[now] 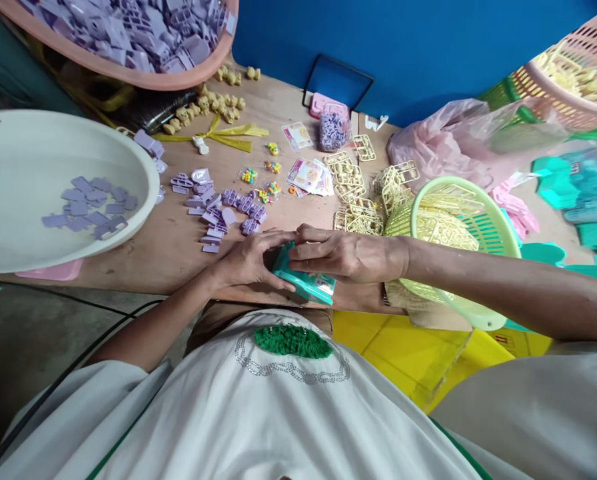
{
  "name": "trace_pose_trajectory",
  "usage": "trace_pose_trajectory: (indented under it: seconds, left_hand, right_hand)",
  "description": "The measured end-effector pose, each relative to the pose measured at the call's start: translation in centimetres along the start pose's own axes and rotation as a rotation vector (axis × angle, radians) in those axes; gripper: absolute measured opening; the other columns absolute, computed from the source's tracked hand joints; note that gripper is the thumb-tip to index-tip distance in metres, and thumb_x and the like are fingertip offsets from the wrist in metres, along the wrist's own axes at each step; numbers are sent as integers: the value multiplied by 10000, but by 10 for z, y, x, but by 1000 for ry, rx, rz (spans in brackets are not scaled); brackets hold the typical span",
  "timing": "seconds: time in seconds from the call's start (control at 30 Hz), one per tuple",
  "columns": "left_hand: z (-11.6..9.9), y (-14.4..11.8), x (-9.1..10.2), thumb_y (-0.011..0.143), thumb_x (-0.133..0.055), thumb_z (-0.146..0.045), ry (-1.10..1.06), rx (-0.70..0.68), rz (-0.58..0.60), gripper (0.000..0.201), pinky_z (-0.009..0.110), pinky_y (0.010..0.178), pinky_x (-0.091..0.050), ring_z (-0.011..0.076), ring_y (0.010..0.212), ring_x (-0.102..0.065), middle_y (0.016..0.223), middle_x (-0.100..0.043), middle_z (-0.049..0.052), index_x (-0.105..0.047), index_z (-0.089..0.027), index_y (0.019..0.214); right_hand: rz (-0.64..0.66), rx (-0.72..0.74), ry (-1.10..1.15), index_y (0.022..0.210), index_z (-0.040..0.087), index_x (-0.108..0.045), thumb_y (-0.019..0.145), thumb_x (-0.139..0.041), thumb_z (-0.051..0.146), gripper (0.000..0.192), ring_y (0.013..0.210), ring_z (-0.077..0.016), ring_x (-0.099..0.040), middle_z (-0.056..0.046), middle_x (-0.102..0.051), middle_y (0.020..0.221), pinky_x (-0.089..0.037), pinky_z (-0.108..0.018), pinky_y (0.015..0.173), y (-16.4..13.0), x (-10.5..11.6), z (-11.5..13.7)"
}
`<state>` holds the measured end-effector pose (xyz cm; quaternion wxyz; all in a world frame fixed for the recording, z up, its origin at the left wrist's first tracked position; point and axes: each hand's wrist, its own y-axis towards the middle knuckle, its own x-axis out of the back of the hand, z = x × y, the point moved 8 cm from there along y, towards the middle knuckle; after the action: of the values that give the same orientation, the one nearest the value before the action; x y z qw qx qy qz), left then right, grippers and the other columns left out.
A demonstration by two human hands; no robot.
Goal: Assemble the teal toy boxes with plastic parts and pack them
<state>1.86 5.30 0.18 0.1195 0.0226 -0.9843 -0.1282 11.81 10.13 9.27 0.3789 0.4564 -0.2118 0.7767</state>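
At the table's front edge lies a teal plastic toy part [306, 285], with a printed patch showing on its right side. My left hand [251, 261] grips its left end, thumb in front and fingers behind. From the right, my right hand [341, 255] reaches over the same part, its fingers closed and bent against the top. Those fingers hide much of the part, and whether they pinch something small is hidden too. Small purple plastic pieces [213, 213] lie just beyond my left hand. Beyond my right hand are cream plastic frames of small parts [347, 175].
A white basin [143, 193] with purple pieces stands left, below a pink tub [198, 77] of more. Sticker cards [298, 135], colourful small pieces [249, 175] and yellow bear figures [181, 119] lie mid-table. A light-green basket [498, 233] stands under my right forearm; a blue panel [403, 47] rises behind.
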Motion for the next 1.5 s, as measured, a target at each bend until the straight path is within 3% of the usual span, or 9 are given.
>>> trace_pose_trajectory:
  seconds: [0.17,0.3,0.43,0.53,0.73,0.83,1.07,1.27,1.5]
  left_hand:
    - [2,0,0,568,-1064,-431,-22,46,10,861,448,1110,-574,339,1253,-726,1326,-770,150,-738,-176,1322]
    - [4,-1,1,578,-1056,-443,-7,40,0,863,430,1051,-599,332,1199,-741,1275,-777,144,-728,-166,1326]
    - [6,-4,0,610,-1038,-465,19,41,-15,951,436,1090,-593,327,1244,-731,1358,-751,153,-660,-172,1432]
    - [7,-5,-2,644,-1018,-486,42,50,-4,975,441,1137,-579,328,1306,-710,1432,-716,164,-620,-174,1477]
    - [7,-7,-4,668,-1001,-513,38,34,-29,962,447,1118,-597,340,1327,-702,1444,-706,176,-619,-172,1482]
    - [7,-8,-5,652,-1015,-498,44,50,-47,959,461,1165,-562,347,1338,-694,1438,-712,158,-633,-201,1481]
    - [12,-9,-5,634,-1026,-490,4,89,-75,932,474,1200,-533,353,1350,-680,1444,-707,152,-670,-222,1452]
    - [18,-16,-11,644,-1025,-464,-110,150,-85,953,463,1204,-535,349,1367,-666,1478,-674,155,-633,-232,1480]
    - [23,-23,-19,671,-1007,-485,-159,196,-122,926,463,1238,-498,338,1410,-627,1514,-627,146,-598,-248,1467]
  right_hand:
    - [-41,-42,5,1289,155,-700,1072,-586,362,321,1215,-289,-581,-182,-697,1245,-488,-489,1119,5,-1,-1]
    - [-94,-145,-97,1492,161,-595,1110,-512,332,427,1352,-328,-516,-212,-633,1418,-471,-585,1155,-9,-9,-5]
    - [-436,-390,-124,1665,169,-410,1132,-464,289,549,1395,-295,-558,-245,-585,1469,-573,-500,1071,-36,-1,-1]
    - [-677,-529,-107,1633,220,-485,1124,-486,240,510,1309,-260,-642,-217,-634,1423,-590,-465,1042,-49,-1,9]
    - [-884,-512,-2,1360,246,-761,1058,-664,256,318,1091,-217,-717,-150,-709,1232,-601,-365,929,-39,-20,11]
    - [-984,-520,84,1258,285,-816,1043,-695,261,249,1009,-189,-712,-105,-699,1138,-592,-309,852,-39,-26,7]
    - [-1038,-658,146,1246,266,-828,1089,-613,364,283,1033,-207,-690,-123,-695,1145,-597,-357,891,-37,-38,10]
    - [-1157,-722,235,1358,264,-777,1034,-703,462,386,1127,-237,-704,-121,-727,1236,-591,-399,970,-59,-39,2]
    - [-1129,-764,156,1208,258,-843,1074,-621,410,301,951,-214,-668,-101,-711,1051,-584,-395,873,-52,-47,4]
